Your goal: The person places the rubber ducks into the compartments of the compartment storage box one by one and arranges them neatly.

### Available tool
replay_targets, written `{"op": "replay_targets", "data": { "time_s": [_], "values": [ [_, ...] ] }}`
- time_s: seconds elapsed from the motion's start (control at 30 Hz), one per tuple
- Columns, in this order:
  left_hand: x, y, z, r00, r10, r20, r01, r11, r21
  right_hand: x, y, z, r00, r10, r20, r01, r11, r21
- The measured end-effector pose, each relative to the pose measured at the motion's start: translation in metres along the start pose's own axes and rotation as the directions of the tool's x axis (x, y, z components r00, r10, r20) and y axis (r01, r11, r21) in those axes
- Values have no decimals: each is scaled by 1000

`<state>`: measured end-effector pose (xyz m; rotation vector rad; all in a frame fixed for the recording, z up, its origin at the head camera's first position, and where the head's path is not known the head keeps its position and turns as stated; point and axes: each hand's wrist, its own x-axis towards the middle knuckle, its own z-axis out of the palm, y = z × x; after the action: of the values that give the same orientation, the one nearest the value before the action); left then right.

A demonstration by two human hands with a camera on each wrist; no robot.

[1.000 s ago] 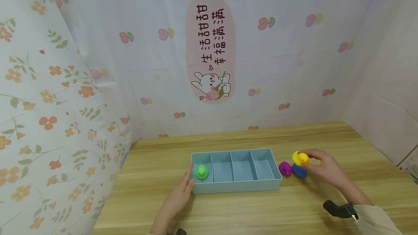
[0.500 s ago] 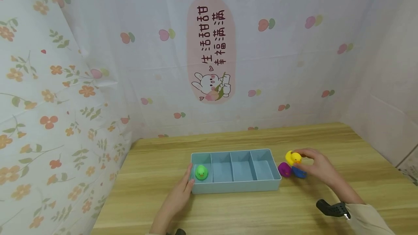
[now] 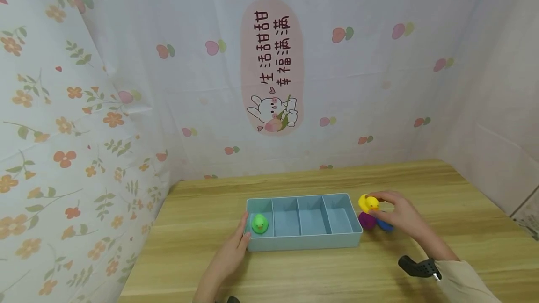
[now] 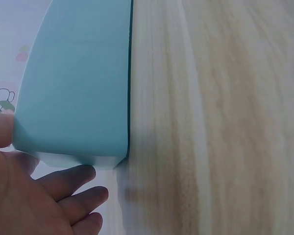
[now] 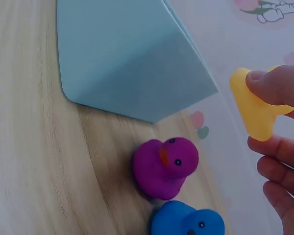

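Yellow duck (image 5: 256, 115), perhaps partly behind right fingers (image 5: 280, 151)

Can see a wood-grain table (image 3: 294, 272), streaked mostly side to side. Behind it, can make out a whitish cloth (image 3: 358, 83) dotted with small fruit prints, and on that a rounded pink panel (image 3: 272, 8) bearing two columns of dark red characters (image 3: 283, 50) above a white rabbit (image 3: 267, 106), ears to the left. At left, can see a floral cloth (image 3: 88, 134), orange blooms among green leaves.
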<state>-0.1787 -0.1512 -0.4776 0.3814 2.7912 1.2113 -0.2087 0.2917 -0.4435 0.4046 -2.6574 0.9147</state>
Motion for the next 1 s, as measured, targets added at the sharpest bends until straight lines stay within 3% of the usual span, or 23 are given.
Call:
{"op": "replay_targets", "data": {
  "time_s": [0.73, 1.0],
  "values": [
    [1, 0, -1, 1000, 6, 1, -6, 1000, -2, 14, -16, 19, 999, -42, 12, 42, 997, 58],
    [0, 1, -1, 1000, -5, 9, 5, 1000, -3, 16, -27, 23, 997, -18, 71, 12, 997, 82]
  ]
}}
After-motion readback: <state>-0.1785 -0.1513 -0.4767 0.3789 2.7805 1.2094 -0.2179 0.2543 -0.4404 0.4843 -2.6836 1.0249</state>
